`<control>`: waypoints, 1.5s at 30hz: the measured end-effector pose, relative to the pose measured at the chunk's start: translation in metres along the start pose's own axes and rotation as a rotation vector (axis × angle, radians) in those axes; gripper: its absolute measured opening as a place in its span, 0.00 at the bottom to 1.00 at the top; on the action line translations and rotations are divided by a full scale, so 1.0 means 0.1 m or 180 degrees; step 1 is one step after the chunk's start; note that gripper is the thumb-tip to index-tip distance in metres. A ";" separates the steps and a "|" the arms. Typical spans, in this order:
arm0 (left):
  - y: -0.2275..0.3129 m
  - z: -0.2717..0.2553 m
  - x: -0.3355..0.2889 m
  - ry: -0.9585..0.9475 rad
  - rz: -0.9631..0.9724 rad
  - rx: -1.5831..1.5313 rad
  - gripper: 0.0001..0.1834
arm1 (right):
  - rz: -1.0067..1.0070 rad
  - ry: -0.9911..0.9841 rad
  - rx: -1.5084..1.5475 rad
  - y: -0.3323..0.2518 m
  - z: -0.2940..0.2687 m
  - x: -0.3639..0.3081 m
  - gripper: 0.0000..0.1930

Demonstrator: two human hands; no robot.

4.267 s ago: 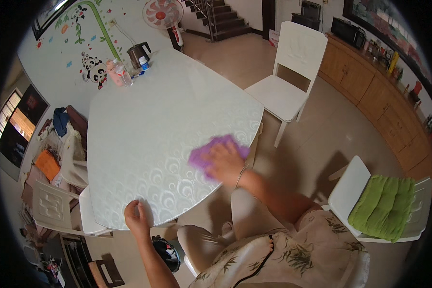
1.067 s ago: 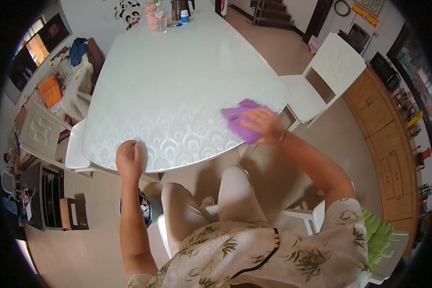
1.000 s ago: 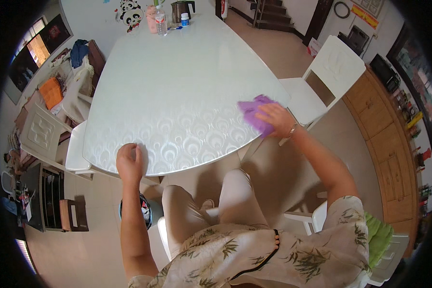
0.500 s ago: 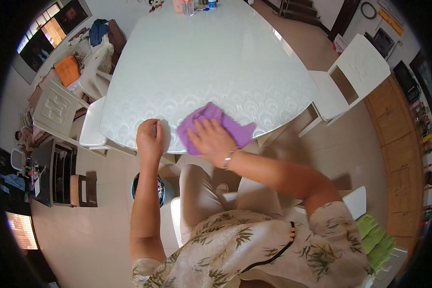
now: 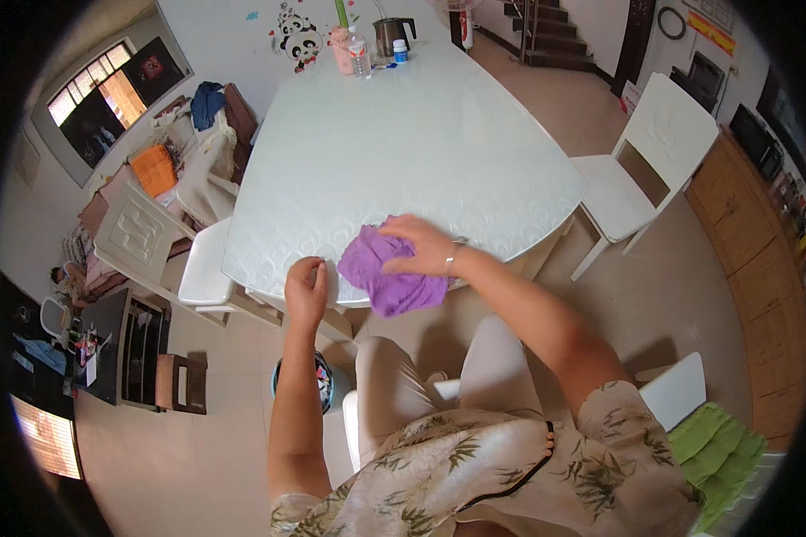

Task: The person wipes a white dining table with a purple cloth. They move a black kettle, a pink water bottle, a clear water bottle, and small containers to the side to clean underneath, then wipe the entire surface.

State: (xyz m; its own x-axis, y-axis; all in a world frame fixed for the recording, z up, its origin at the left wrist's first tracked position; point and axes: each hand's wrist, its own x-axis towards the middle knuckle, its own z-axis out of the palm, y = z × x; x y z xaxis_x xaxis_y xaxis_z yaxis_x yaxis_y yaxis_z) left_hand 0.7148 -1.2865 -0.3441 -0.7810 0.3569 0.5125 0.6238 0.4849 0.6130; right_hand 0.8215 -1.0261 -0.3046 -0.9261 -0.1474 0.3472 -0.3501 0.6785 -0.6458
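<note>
One purple cloth (image 5: 403, 294), bunched, at the near rim of the white dining table (image 5: 403, 134). Overhangs that rim at the lower corner; long axis indistinct, roughly from table middle toward near rim. Right hand (image 5: 418, 243): nearer, in contact over cloth's upper right, thumb and fingers parted; pinching of fabric not determinable. Left hand (image 5: 306, 291): loosely curled, nothing visible inside, at near rim, cloth just to the right.
</note>
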 end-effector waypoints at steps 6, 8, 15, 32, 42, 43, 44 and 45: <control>0.65 0.27 -0.24 -0.0198 0.1304 0.0153 0.18 | 0.0428 0.1695 -0.1051 0.65 -0.70 -0.90 0.16; 1.01 0.53 -0.32 -0.0814 0.1247 0.1004 0.32 | 0.0670 0.1808 -0.1164 0.92 -0.74 -1.04 0.16; 1.44 0.86 -0.07 -0.1397 0.1645 0.1439 0.38 | 0.1079 0.1644 -0.1782 0.77 -0.67 -0.91 0.16; 0.25 -0.37 -0.14 -0.1311 0.1436 0.1520 0.46 | 0.0853 0.1756 -0.1959 0.86 -0.64 -0.95 0.15; 0.31 0.06 -0.52 -0.0526 0.2136 0.1151 0.32 | 0.0982 0.1471 -0.1720 0.85 -0.68 -0.99 0.16; 0.09 -0.07 -0.49 -0.0424 0.2020 0.1059 0.34 | 0.1008 0.1471 -0.1736 0.87 -0.71 -1.02 0.15; -0.20 -0.25 -0.46 -0.0557 0.1662 0.1176 0.39 | 0.1020 0.1477 -0.1729 0.88 -0.71 -1.02 0.15; -0.50 -0.43 -0.39 -0.0320 0.1383 0.1509 0.44 | 0.1045 0.1514 -0.1769 0.84 -0.71 -1.00 0.15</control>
State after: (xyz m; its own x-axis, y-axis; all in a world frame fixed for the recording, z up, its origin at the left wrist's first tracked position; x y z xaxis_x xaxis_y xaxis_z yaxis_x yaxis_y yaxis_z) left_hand 0.7156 -1.3591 -0.3687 -0.4737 0.6616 0.5812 0.8207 0.5710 0.0189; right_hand 0.8946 -0.9032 -0.3456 -0.7668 0.3595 0.5318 0.1669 0.9116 -0.3756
